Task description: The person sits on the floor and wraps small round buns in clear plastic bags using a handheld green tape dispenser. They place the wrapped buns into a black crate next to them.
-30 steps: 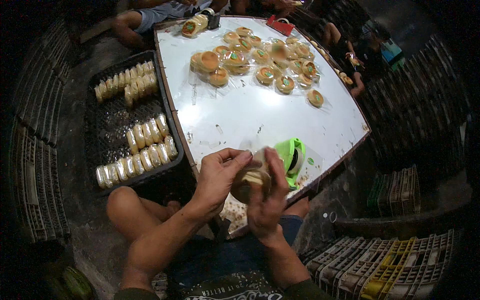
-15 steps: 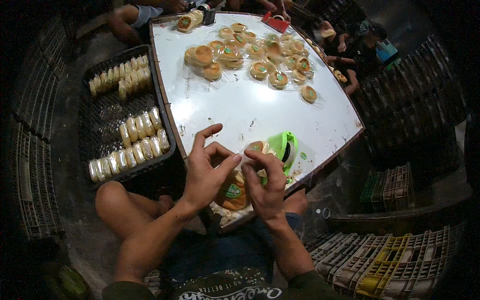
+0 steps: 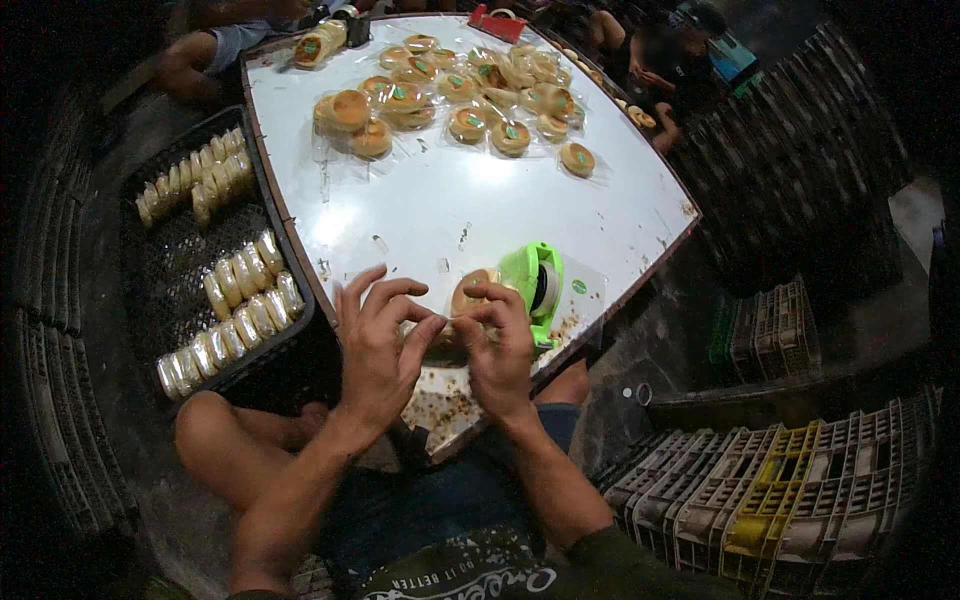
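Note:
My left hand [image 3: 383,335] is pinched, thumb against fingers, over the near corner of the white table [image 3: 370,225]. Close beside it my right hand [image 3: 496,340] makes the same kind of pinch. Between the fingertips is clear plastic wrapper, seemingly that of a bun mostly hidden behind my hands. Just past my right fingers lies another round golden bun [image 3: 468,290], partly covered. A bright green tape dispenser [image 3: 518,272] with a roll stands right of it, touching or nearly touching the bun.
Several wrapped buns [image 3: 468,125] with green labels are heaped at the table's far side. A black crate [image 3: 160,280] with rows of wrapped buns stands at left. Plastic crates [image 3: 700,480] lie at lower right. People [image 3: 665,65] sit beyond the table. Crumbs [image 3: 440,400] dot the near corner.
My hands and the wrapped bun have come up off the near corner, baring crumbs there. The bun's label no longer shows. The whole view has shifted, moving the table leftward.

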Tool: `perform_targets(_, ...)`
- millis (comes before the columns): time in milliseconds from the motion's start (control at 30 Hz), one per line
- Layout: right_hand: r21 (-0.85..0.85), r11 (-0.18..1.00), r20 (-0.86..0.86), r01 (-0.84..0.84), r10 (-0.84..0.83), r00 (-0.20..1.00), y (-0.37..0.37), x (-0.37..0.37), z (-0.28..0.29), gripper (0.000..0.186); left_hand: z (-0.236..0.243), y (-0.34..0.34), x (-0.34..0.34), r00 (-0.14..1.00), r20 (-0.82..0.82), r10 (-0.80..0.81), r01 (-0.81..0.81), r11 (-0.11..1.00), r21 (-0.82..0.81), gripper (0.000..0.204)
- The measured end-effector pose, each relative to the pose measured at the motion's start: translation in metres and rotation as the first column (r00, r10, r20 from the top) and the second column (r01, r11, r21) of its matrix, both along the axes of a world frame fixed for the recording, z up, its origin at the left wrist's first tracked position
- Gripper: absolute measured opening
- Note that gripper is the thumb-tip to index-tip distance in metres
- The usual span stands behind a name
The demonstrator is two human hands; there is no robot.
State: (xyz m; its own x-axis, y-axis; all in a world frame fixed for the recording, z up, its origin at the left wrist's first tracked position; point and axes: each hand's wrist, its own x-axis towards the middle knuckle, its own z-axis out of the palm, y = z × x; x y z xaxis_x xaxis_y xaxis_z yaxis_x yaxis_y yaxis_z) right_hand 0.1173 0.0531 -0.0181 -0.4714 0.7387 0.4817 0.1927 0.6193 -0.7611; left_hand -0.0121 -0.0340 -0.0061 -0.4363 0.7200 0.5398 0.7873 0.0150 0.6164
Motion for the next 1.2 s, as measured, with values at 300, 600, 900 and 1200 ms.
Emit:
perform_targets(300,-0.364,0.895,-0.284,0.258,-0.37,0.884,-0.007,0.032,-0.026,0.03,-0.033,0.006,0.006,0.629,0.775,-0.07,-0.121,0.975,0.186,0.023)
perform_targets(600,-0.028,0.756,0.427,0.654,-0.583,0.691,0.099,0.106,-0.095,0.039,-0.023,0.024,0.025,0.563,0.82,-0.101,0.11,0.993,0.047,0.039)
perform_targets(900,-0.769,0.576,0.058,0.276,-0.368,0.928,0.013,0.113,-0.122,0.025,-0.057,0.03,0.019,0.592,0.804,0.053,-0.074,0.997,-0.011,0.053)
perform_targets(1200,-0.622,0.782,-0.237,-0.037,-0.143,0.961,-0.019,-0.002,-0.049,0.027,-0.036,0.039,0.029,0.7,0.712,0.053,-0.07,0.998,-0.005,0.046)
